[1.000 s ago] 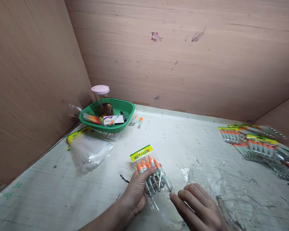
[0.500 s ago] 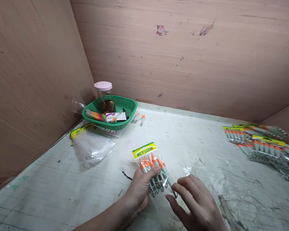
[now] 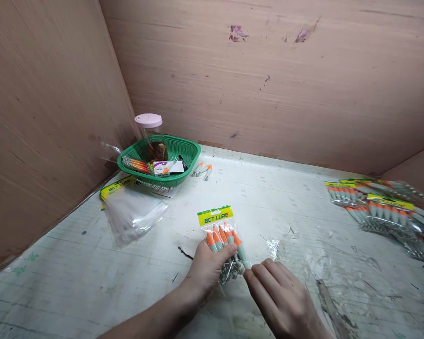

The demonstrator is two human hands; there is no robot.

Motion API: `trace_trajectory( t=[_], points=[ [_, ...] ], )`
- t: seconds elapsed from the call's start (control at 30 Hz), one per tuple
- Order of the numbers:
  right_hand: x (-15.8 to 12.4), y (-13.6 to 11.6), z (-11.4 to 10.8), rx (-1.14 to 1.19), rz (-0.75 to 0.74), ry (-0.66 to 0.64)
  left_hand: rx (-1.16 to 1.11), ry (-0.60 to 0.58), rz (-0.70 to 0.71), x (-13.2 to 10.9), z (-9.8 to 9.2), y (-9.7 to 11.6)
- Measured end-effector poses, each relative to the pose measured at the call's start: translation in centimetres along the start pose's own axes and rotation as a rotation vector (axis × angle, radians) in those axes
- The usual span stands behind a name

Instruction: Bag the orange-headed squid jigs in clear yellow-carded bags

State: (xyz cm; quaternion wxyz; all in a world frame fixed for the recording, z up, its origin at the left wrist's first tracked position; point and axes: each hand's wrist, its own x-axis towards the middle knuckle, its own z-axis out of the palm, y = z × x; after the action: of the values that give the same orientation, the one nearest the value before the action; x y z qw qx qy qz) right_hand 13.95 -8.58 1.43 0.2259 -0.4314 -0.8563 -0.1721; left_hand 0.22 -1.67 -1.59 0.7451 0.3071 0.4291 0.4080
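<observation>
My left hand (image 3: 212, 261) grips a clear plastic bag (image 3: 216, 217) with a yellow and green BCT LURE header, thumb across its front. Inside stand several grey fishing lures with orange tips, their hooks bunched at the bottom. My right hand (image 3: 277, 292) is closed at the bag's lower right, pinching the lower end of the rightmost fishing lure (image 3: 240, 248). The fingers hide that lure's hook end. Whether they also catch the bag's edge, I cannot tell.
A green basket (image 3: 194, 162) holds a pink-lidded jar (image 3: 149, 120), lures and a card. Before it lies a stack of header bags (image 3: 132, 212); loose lures (image 3: 202, 171) sit beside it. Filled lure packs (image 3: 388, 214) are piled at right. Board walls stand behind and at the sides.
My right hand's fingers have closed on the lower end of the rightmost lure, which now sits more upright and higher against the others. The left hand keeps its hold on the bag.
</observation>
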Motion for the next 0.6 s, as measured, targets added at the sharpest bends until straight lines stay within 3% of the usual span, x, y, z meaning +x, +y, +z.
trace_trajectory(
  t=[0.2,0.6],
  points=[
    [0.3,0.3,0.0,0.006,0.03,0.015,0.089,-0.005,0.01,0.1,-0.2,-0.3],
    [-0.4,0.9,-0.7,-0.052,-0.027,0.048,-0.147,-0.012,-0.036,0.0,-0.1,-0.1]
  ],
)
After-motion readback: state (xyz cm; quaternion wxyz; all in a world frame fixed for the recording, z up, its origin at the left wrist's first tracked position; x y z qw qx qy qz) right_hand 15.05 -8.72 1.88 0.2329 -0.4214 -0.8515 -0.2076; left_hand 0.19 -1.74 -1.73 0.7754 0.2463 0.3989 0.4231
